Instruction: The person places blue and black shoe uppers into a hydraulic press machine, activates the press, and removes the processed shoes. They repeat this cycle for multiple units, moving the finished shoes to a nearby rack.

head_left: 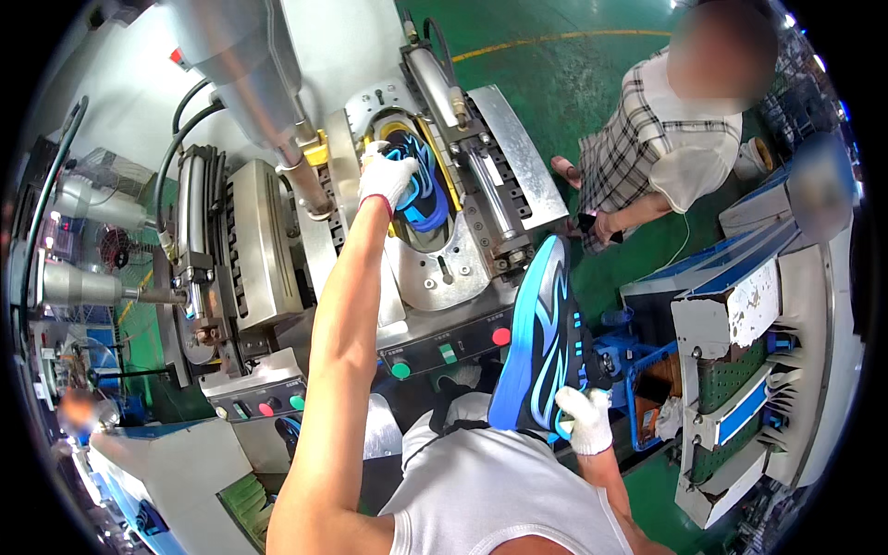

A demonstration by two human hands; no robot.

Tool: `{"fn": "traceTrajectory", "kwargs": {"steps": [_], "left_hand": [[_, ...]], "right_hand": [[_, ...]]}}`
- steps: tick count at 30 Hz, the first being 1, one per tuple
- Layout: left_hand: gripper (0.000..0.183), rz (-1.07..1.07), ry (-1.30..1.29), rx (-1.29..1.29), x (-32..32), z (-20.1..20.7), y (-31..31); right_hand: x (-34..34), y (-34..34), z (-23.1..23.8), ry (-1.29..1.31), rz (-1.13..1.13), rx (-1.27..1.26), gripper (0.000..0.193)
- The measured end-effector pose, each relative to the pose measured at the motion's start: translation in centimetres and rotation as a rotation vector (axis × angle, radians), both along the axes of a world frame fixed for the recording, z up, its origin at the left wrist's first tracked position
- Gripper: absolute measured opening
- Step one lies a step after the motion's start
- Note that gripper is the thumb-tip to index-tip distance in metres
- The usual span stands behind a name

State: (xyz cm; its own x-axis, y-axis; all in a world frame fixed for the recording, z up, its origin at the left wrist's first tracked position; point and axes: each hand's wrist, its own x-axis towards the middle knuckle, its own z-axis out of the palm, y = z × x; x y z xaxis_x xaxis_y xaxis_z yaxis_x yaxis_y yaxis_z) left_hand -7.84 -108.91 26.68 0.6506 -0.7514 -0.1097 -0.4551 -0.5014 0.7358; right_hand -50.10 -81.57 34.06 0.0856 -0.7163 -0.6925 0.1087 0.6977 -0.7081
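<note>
White sleeveless top [490, 481] is filling the near edge. Just ahead, right hand [585, 421], white-gloved, is gripping the raised shoe [546, 342] at its lower end, fingers closing on it. That shoe is standing roughly toe-up, in black and blue, its sole edge running from cyan at the toe to deep blue; it's hanging clear of the machine plate, partly overlapping the control panel [425, 361]. Panel is showing a red button [500, 337] and a green button [400, 371].

Further out, left arm is reaching forward over the panel, red wristband [376, 198] showing. Left hand [388, 178], also white-gloved, is touching the seated shoe [427, 211]; can't tell whether the fingers are gripping or just pressing. That one, blue and black too, is lying inside the opening of the metal plate [449, 277]. Silver cylinder [433, 83] is running along the machine's right; thick metal column [245, 74] is rising on the left.

Beyond, right: co-worker [684, 153] in plaid and white is standing on green floor [527, 83], yellow line [555, 37] curving behind.
</note>
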Motion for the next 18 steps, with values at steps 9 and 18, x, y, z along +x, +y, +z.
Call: {"fn": "traceTrajectory", "kwargs": {"steps": [9, 18], "left_hand": [[0.063, -0.233, 0.063, -0.485, -4.8, 11.6, 21.5], [0.068, -0.304, 0.305, -0.204, -5.0, 8.4, 48.6]], "right_hand": [[5.1, -6.8, 2.4, 0.205, 0.224, -0.405, 0.028], [25.9, -28.5, -0.7, -0.054, 0.619, -0.378, 0.013]]}}
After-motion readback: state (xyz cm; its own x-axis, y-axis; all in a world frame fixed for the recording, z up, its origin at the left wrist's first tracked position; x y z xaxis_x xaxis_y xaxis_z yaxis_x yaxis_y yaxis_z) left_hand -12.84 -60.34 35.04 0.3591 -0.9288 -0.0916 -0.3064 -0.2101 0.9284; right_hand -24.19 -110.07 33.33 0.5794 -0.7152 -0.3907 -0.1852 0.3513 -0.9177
